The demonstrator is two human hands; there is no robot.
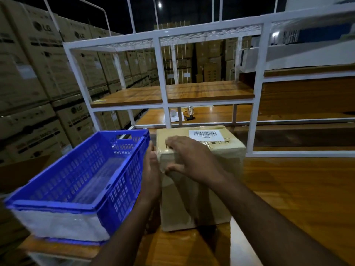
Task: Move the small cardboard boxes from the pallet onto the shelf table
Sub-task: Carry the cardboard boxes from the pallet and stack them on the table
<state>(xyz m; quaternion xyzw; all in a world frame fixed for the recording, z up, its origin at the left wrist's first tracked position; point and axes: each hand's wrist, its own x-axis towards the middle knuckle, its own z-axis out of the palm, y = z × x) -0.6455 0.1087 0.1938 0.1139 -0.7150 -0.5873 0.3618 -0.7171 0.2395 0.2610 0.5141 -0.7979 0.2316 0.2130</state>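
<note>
A small cardboard box (196, 198) with a barcode label (206, 135) on top stands on the wooden table (299, 189), in front of the white shelf frame (257, 93). My left hand (151, 173) lies flat against the box's left side, fingers straight. My right hand (188, 160) rests over the box's near top edge, fingers spread on the top and thumb down on the front face. No pallet is in view.
A blue plastic crate (82, 181) sits on the table's left end, close to the box. The white frame holds wooden shelf boards (172, 95). Behind it lie a tape roll (173, 113) and small items. Stacks of large cartons (38, 77) fill the left.
</note>
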